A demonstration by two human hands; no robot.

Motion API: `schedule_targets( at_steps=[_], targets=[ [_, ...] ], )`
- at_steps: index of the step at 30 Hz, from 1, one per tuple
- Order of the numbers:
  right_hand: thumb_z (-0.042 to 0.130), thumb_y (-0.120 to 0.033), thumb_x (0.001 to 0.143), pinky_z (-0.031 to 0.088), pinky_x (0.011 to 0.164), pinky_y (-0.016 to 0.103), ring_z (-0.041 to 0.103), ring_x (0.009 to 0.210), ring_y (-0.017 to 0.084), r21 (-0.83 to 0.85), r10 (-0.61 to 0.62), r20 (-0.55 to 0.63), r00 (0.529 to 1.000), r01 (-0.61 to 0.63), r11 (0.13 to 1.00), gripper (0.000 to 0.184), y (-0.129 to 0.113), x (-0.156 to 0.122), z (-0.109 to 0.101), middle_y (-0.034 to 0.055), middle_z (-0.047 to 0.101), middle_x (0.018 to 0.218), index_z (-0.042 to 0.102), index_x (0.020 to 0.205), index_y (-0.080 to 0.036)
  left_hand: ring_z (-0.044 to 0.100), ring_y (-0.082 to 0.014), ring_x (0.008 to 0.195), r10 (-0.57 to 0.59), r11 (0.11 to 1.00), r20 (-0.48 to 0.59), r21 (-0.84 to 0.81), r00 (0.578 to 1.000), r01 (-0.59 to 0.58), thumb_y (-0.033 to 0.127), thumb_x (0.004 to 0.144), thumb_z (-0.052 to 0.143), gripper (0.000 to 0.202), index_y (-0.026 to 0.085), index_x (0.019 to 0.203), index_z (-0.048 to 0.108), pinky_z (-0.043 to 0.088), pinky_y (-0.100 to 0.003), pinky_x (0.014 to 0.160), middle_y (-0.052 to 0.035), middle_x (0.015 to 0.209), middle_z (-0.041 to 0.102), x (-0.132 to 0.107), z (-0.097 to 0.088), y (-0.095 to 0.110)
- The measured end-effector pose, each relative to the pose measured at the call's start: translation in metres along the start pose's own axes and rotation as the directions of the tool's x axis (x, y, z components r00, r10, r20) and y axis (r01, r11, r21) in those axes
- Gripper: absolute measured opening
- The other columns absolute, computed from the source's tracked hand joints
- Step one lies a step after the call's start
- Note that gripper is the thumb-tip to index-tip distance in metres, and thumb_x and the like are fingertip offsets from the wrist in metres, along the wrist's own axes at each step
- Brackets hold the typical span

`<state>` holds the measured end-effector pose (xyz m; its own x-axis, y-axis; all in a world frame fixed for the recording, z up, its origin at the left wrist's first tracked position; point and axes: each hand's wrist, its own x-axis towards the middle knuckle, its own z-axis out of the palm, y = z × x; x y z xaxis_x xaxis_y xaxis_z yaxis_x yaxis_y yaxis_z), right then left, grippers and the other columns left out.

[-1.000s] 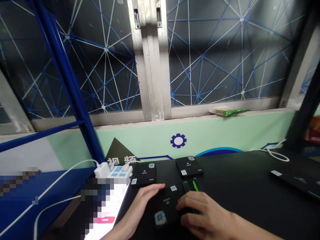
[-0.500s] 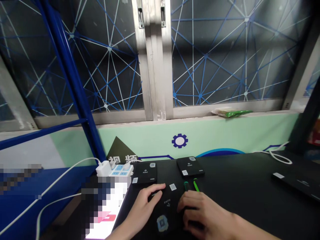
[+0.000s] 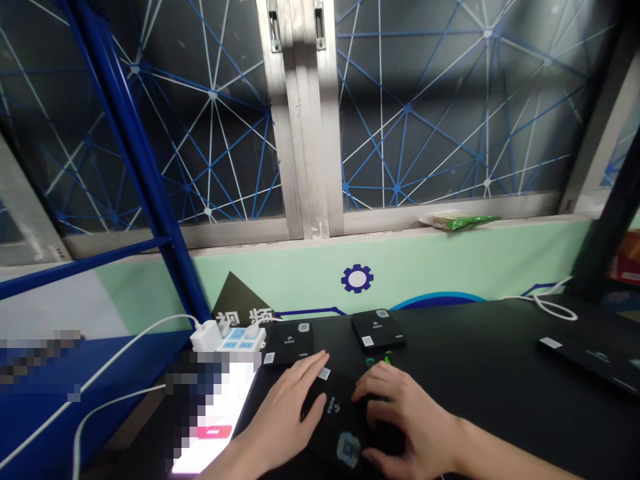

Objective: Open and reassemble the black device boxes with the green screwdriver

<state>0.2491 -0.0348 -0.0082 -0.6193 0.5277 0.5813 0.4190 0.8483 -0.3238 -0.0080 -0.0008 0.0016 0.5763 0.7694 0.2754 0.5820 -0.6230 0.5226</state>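
A flat black box point(image 3: 334, 427) with white print, a white label and a round-edged sticker lies on the black table between my hands. My left hand point(image 3: 290, 410) rests along its left side, fingers stretched forward and thumb apart on its top. At the right side is my right hand point(image 3: 407, 417), its fingers bent, with the fingertips and thumb tip against the box's edge. Behind the right fingers, a bright green pen point(image 3: 388, 358) and a darker green pen point(image 3: 370, 363) show only their ends. The box's near edge is partly out of frame.
Two similar black boxes stand behind, one left point(image 3: 287, 343) and one right point(image 3: 377, 330). Another black box point(image 3: 590, 360) lies far right, near a white cable point(image 3: 555, 310). A power strip point(image 3: 240, 339) and a lit screen point(image 3: 210, 433) are at left, below a blue frame point(image 3: 135, 153).
The black box has turned, its far end leftward and its near sticker rightward. My left hand has slid further over its side. My right thumb has come out along the edge.
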Motion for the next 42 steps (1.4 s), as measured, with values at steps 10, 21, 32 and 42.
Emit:
schedule_targets(
  at_steps=[10,21,32,42],
  targets=[
    [0.072,-0.055,0.068,0.043,0.084,0.044,0.059,0.087,0.024,-0.049,0.064,0.001,0.998,-0.064,0.997,0.038,0.005,0.000,-0.002,0.0079,0.067,0.104,0.057,0.070,-0.020,0.053,-0.0361,0.122,-0.031,0.995,-0.038,0.097,0.999,0.035,0.049,0.085,0.066,0.041,0.029,0.121,0.067,0.022,-0.054,0.114,-0.0082,0.126,0.064,0.001,-0.007,0.003],
    [0.056,-0.025,0.091,0.038,0.069,0.034,0.050,0.072,0.019,-0.257,0.168,-0.080,0.982,-0.184,0.949,0.026,0.009,0.002,0.002,0.0025,0.057,0.066,0.052,0.066,-0.019,0.062,-0.0337,0.081,-0.274,0.949,-0.129,0.127,0.953,0.289,0.066,0.072,0.071,0.062,0.028,0.122,0.067,0.041,-0.037,0.079,-0.0044,0.071,0.065,0.005,-0.010,0.012],
    [0.056,-0.023,0.088,0.040,0.071,0.036,0.051,0.074,0.020,-0.229,0.125,-0.130,0.984,-0.153,0.961,0.011,0.002,0.004,-0.005,0.0057,0.062,0.080,0.061,0.080,-0.018,0.055,-0.0237,0.057,-0.261,0.942,-0.170,0.169,0.950,0.289,0.056,0.088,0.060,0.041,0.027,0.118,0.066,0.033,-0.028,0.059,0.0036,0.054,0.053,0.005,0.004,0.007],
    [0.053,-0.055,0.092,0.031,0.113,0.047,0.045,0.131,0.031,-0.122,0.103,0.274,0.956,-0.071,0.990,0.065,-0.014,0.006,-0.007,0.0082,0.053,0.145,0.044,0.147,-0.020,0.053,-0.0315,0.125,0.091,0.850,-0.267,0.523,0.959,0.065,0.039,0.099,0.042,0.041,0.020,0.133,0.055,0.041,-0.050,0.106,-0.0110,0.134,0.060,0.006,0.002,-0.003]
  ],
)
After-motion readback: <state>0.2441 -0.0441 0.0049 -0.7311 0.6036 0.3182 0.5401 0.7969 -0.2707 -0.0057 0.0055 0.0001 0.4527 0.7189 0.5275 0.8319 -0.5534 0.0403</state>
